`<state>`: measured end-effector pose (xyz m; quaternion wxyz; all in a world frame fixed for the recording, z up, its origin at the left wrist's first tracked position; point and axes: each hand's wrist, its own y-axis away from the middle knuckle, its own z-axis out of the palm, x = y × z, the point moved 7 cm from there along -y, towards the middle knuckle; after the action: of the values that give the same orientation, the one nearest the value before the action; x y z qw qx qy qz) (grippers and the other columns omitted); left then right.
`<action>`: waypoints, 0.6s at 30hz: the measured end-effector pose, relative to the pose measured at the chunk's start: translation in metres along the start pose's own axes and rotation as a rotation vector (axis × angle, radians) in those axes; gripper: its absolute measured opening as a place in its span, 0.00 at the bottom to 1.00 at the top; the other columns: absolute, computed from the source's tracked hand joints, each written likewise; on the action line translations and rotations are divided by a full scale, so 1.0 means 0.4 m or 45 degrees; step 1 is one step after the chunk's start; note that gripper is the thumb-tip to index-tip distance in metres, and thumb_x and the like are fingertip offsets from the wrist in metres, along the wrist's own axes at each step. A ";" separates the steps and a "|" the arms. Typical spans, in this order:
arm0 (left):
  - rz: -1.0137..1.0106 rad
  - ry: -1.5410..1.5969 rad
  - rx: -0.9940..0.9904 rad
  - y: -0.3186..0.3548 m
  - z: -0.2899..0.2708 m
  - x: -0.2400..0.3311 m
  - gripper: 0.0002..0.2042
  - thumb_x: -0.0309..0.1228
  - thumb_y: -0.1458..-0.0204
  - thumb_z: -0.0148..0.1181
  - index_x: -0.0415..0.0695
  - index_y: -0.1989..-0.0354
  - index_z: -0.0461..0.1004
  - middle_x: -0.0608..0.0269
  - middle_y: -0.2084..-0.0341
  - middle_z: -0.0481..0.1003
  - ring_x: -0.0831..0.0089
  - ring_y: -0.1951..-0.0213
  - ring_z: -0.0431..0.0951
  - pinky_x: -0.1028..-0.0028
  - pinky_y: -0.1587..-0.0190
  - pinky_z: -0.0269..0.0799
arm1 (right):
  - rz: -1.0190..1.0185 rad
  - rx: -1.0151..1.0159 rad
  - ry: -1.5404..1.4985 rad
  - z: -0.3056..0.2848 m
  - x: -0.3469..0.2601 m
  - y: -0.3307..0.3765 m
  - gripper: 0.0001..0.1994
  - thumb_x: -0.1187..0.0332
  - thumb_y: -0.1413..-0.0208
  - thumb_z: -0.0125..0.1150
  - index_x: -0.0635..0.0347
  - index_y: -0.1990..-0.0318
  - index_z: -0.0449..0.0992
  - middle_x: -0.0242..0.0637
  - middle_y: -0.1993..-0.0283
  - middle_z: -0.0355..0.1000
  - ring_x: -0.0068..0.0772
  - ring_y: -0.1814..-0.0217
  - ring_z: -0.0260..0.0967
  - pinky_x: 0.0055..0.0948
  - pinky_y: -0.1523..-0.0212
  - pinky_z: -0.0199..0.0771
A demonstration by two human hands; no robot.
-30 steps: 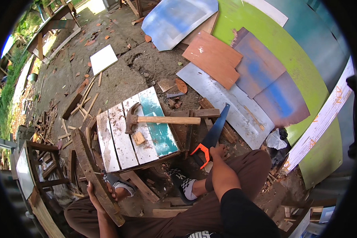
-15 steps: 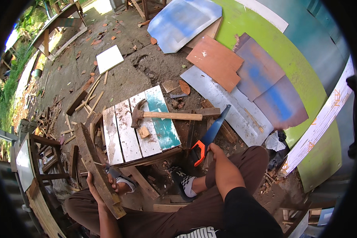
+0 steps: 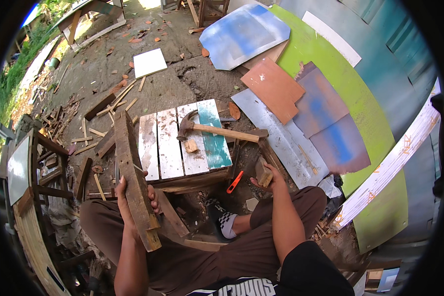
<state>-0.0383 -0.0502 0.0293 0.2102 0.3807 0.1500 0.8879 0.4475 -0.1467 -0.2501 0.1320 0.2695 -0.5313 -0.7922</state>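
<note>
My left hand point(image 3: 126, 204) is closed around the lower part of a long, worn wooden beam point(image 3: 133, 170), which stands tilted over my left leg. My right hand point(image 3: 273, 178) grips a short piece of wood point(image 3: 263, 173) above my right knee. Between that hand and the low slatted stand lies the orange handle of a handsaw point(image 3: 235, 181); its blade cannot be made out. On the white and teal slats of the stand point(image 3: 170, 165) rest a claw hammer point(image 3: 222, 132) with a wooden shaft and a small wood block point(image 3: 190, 145).
Wood offcuts point(image 3: 96, 133) litter the ground at left, beside a wooden frame piece point(image 3: 49, 172). Painted sheets point(image 3: 325, 108), a brown board point(image 3: 274, 89) and a long white strip point(image 3: 380, 167) lie at right. A white square panel point(image 3: 150, 62) lies farther off.
My right hand, earlier beside the saw handle, now holds a short piece of wood. The saw's blue blade has gone from sight. The beam in my left hand stands more upright.
</note>
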 end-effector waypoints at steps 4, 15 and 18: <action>0.044 -0.025 0.043 -0.014 -0.005 0.029 0.35 0.66 0.35 0.49 0.43 0.39 0.69 0.59 0.78 0.71 0.67 0.80 0.75 0.67 0.79 0.73 | -0.469 0.204 0.294 0.008 0.016 0.125 0.40 0.52 0.45 0.76 0.65 0.31 0.65 0.53 0.47 0.75 0.51 0.54 0.79 0.49 0.55 0.82; 0.158 0.120 0.037 -0.031 -0.036 0.127 0.37 0.71 0.37 0.52 0.45 0.43 0.71 0.60 0.75 0.72 0.67 0.77 0.76 0.65 0.74 0.75 | -2.190 0.679 1.069 0.226 0.232 0.633 0.49 0.65 0.51 0.81 0.66 0.28 0.53 0.57 0.33 0.59 0.58 0.30 0.61 0.51 0.31 0.64; 0.228 0.167 0.111 -0.027 -0.030 0.143 0.38 0.71 0.37 0.51 0.44 0.42 0.71 0.60 0.73 0.72 0.68 0.74 0.76 0.67 0.71 0.76 | -2.310 0.576 1.048 0.261 0.247 0.628 0.49 0.66 0.52 0.82 0.67 0.28 0.52 0.55 0.35 0.60 0.55 0.33 0.63 0.50 0.32 0.65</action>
<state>-0.0798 -0.0144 0.0519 0.1030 0.3423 0.1674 0.9188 0.2879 -0.2160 -0.0188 -0.3996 0.8403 -0.1775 -0.3205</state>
